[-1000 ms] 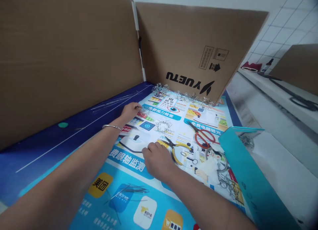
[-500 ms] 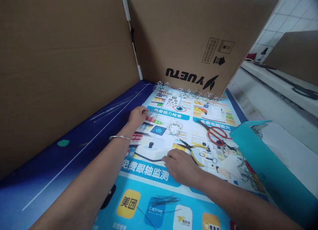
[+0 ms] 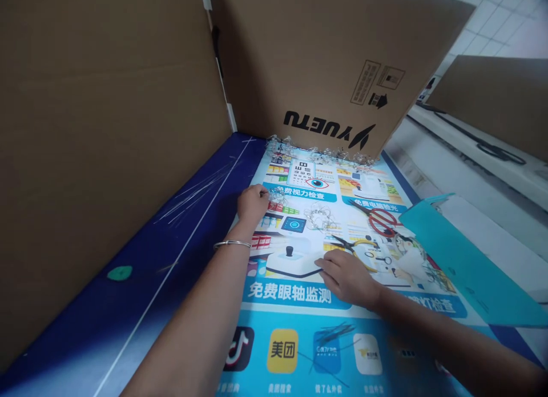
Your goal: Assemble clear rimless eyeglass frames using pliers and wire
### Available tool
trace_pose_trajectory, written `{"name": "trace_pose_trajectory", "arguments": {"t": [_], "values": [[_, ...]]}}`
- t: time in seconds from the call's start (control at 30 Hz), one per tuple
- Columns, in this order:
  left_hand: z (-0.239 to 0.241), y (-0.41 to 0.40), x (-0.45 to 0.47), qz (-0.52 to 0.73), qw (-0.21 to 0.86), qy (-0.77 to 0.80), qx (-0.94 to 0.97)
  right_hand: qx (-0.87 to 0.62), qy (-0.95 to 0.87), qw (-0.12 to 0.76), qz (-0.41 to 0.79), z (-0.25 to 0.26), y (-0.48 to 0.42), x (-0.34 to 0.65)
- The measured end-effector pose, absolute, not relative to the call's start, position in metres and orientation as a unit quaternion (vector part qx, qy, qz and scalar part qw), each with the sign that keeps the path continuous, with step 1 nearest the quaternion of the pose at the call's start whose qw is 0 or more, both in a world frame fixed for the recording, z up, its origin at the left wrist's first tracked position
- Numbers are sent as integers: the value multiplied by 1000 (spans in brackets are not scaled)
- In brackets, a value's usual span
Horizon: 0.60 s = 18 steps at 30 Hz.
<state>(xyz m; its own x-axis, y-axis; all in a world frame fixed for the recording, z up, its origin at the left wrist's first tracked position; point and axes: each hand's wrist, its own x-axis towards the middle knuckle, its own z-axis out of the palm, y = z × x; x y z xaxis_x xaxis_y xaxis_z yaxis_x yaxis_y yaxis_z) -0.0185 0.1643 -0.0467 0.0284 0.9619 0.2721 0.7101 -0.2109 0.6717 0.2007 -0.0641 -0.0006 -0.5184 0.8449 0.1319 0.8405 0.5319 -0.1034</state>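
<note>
Left hand (image 3: 252, 205): at a small wire cluster (image 3: 278, 196) — its hold is not clear
Right hand (image 3: 349, 278): near the yellow-handled pliers (image 3: 351, 247)
Red-handled scissors (image 3: 370, 214): lying beyond the pliers
Cardboard panel (image 3: 325, 60): standing behind

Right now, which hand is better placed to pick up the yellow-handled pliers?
Probably the right hand: it is beside the pliers, while the left hand is farther away, near a wire cluster.

Bare left forearm (image 3: 203, 317) towards seven o'clock, equally bare right forearm (image 3: 440, 323) towards four o'clock. Around the left wrist (image 3: 245, 230), a slim, shiny, silver-coloured bangle (image 3: 232, 244), curved like a simple hoop. Bare right wrist (image 3: 377, 294). Also bare: left hand (image 3: 252, 204) and right hand (image 3: 347, 278), with nails too small to make out.
</note>
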Motion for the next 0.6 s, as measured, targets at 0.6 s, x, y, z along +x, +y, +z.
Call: {"name": "trace_pose_trajectory", "arguments": {"t": [0.6], "values": [[-48,161,-18,372,208,583,692,-534,-842,74,-3,4,-68,196]]}}
